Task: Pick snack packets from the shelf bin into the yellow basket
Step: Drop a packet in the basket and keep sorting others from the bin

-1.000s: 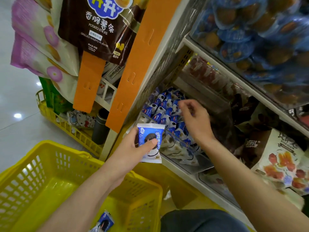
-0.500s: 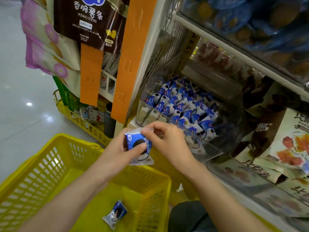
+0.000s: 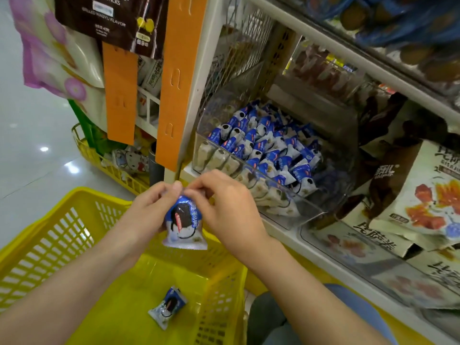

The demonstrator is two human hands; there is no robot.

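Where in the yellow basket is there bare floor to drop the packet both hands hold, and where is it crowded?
The yellow basket floor is bare from its left wall to the lone packet near its right wall, and behind that packet too. The shelf bin is crowded, heaped with packets.

Hands, two: left hand (image 3: 149,210), right hand (image 3: 229,210). Yellow basket (image 3: 62,232), one. Loose snack packets, two: held packet (image 3: 183,222), basket packet (image 3: 167,307). Shelf bin (image 3: 273,178), one; contents uncountable. Orange strips (image 3: 120,95), two.
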